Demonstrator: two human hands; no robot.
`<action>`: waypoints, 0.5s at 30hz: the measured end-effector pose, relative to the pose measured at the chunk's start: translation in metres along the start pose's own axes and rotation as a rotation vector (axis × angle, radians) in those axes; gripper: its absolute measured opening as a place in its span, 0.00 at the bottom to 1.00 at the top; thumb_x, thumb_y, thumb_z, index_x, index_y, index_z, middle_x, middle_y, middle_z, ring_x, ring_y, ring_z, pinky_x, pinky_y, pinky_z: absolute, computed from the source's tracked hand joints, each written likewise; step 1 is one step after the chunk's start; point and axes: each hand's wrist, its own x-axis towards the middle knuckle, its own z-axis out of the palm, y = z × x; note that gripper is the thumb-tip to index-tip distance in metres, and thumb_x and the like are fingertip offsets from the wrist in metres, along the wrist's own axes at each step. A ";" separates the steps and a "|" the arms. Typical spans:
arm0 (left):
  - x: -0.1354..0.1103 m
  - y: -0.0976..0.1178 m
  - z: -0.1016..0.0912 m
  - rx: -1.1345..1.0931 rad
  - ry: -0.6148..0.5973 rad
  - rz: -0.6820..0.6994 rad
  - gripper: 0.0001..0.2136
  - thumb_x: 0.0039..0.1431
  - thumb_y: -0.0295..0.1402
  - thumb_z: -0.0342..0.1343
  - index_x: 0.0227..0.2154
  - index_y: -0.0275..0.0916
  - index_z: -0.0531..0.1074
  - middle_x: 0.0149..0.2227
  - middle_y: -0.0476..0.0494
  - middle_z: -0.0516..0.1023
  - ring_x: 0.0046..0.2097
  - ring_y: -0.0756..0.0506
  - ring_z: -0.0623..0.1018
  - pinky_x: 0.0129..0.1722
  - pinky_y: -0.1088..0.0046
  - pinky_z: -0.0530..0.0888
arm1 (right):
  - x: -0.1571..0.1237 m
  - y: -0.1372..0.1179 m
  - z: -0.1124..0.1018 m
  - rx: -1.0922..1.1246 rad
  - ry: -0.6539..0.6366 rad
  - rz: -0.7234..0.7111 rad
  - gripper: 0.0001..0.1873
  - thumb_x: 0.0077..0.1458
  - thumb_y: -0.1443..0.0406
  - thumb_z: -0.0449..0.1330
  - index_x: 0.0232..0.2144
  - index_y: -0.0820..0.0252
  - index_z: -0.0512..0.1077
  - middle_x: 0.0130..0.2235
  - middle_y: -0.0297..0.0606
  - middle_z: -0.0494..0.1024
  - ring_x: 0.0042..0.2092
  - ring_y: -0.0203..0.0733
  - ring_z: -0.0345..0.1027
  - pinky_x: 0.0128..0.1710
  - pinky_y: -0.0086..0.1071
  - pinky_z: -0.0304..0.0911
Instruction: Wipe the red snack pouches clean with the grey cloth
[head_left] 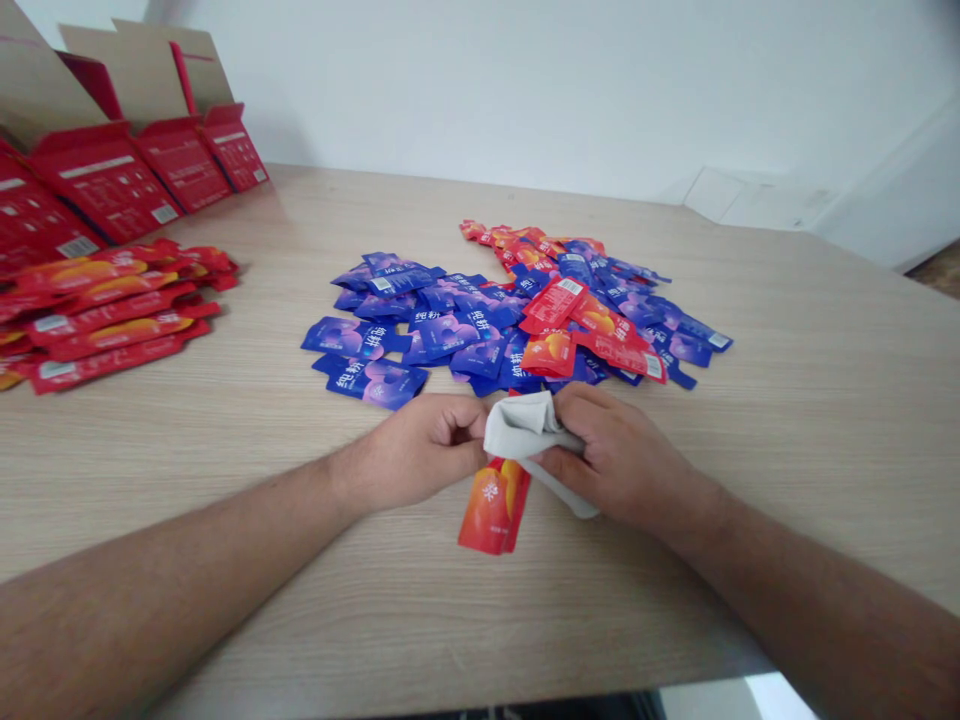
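Near the front of the table, my right hand (611,455) grips a folded pale grey cloth (521,428), thumb below and fingers above. The cloth covers the upper part of some orange-red pouches (491,510), which look like two overlapping; their lower ends hang out beneath it. Closed fingers of my left hand (427,445) meet the left edge of the cloth and the pouches' top. They appear to pinch the pouches, though the cloth partly hides the grip. Just beyond both hands lies a loose heap of blue-purple pouches (450,325) mixed with red pouches (604,318).
At the far left, red cardboard boxes (105,185) stand in a row with their flaps raised. Stacked red pouches (120,315) lie in front of them. A white wall (480,90) borders the wooden table (315,610) at the back.
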 end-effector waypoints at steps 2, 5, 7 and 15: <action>0.000 0.000 0.000 -0.007 -0.012 0.004 0.06 0.61 0.33 0.60 0.31 0.36 0.74 0.31 0.48 0.76 0.35 0.47 0.76 0.36 0.73 0.73 | 0.000 0.000 0.000 0.021 -0.021 -0.028 0.08 0.63 0.61 0.60 0.40 0.59 0.69 0.40 0.40 0.75 0.40 0.45 0.70 0.40 0.36 0.65; 0.000 -0.002 0.000 0.003 0.009 0.000 0.07 0.61 0.34 0.60 0.30 0.36 0.74 0.31 0.48 0.77 0.36 0.47 0.76 0.37 0.73 0.73 | 0.000 0.000 0.000 -0.011 0.014 0.013 0.07 0.63 0.61 0.60 0.38 0.58 0.69 0.39 0.40 0.75 0.40 0.45 0.70 0.40 0.37 0.65; 0.000 -0.002 0.000 0.009 0.020 -0.007 0.07 0.60 0.34 0.61 0.30 0.36 0.74 0.31 0.48 0.77 0.36 0.47 0.76 0.37 0.73 0.74 | 0.000 0.001 0.000 -0.031 0.034 0.036 0.08 0.63 0.60 0.60 0.36 0.58 0.68 0.38 0.40 0.75 0.39 0.46 0.69 0.38 0.37 0.64; 0.001 -0.001 0.000 -0.001 0.012 0.005 0.06 0.60 0.34 0.60 0.31 0.37 0.74 0.30 0.48 0.76 0.36 0.47 0.76 0.36 0.73 0.73 | 0.001 -0.001 -0.001 -0.017 0.019 0.029 0.07 0.63 0.60 0.60 0.37 0.58 0.69 0.39 0.40 0.75 0.39 0.45 0.70 0.40 0.36 0.65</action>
